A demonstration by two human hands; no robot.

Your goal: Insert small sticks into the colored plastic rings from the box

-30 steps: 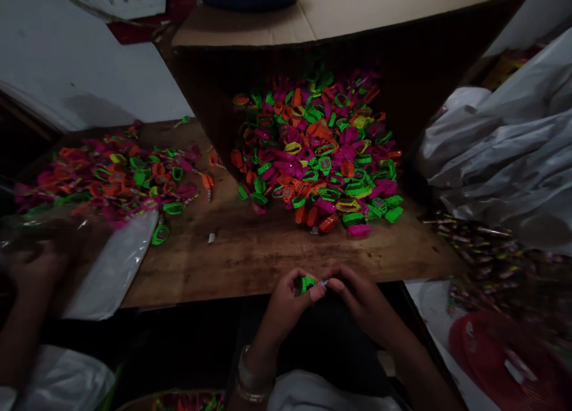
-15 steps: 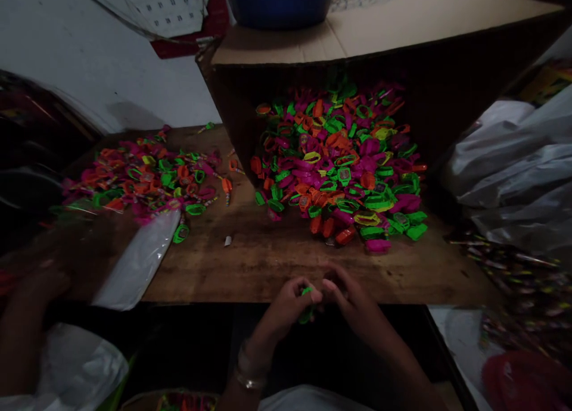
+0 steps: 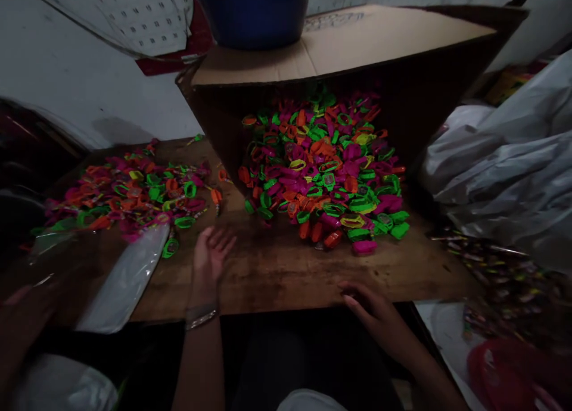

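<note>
My left hand (image 3: pixel 213 251) is raised over the wooden table's front part with its fingers spread, and nothing shows in it. It is nearest a pile of bright plastic toy watches (image 3: pixel 156 192) on the left, some with striped, beaded-looking pieces attached. My right hand (image 3: pixel 369 304) hovers at the table's front edge, fingers loosely curled and thumb apart, with no object visible in it. Beyond it, a larger heap of green, pink, orange and yellow toy watches (image 3: pixel 328 180) spills from a cardboard box (image 3: pixel 357 47) lying on its side.
A blue tub (image 3: pixel 257 15) stands on the box. Clear plastic bags (image 3: pixel 127 280) lie on the table at left, near another person's blurred hand (image 3: pixel 29 310). White plastic sacks (image 3: pixel 504 167) and dark wrapped items (image 3: pixel 504 274) crowd the right. A red object (image 3: pixel 500 372) sits lower right.
My left hand has moved left, away from my right hand, and opened; the green toy watch it held is no longer seen in it. The view has shifted slightly right.
</note>
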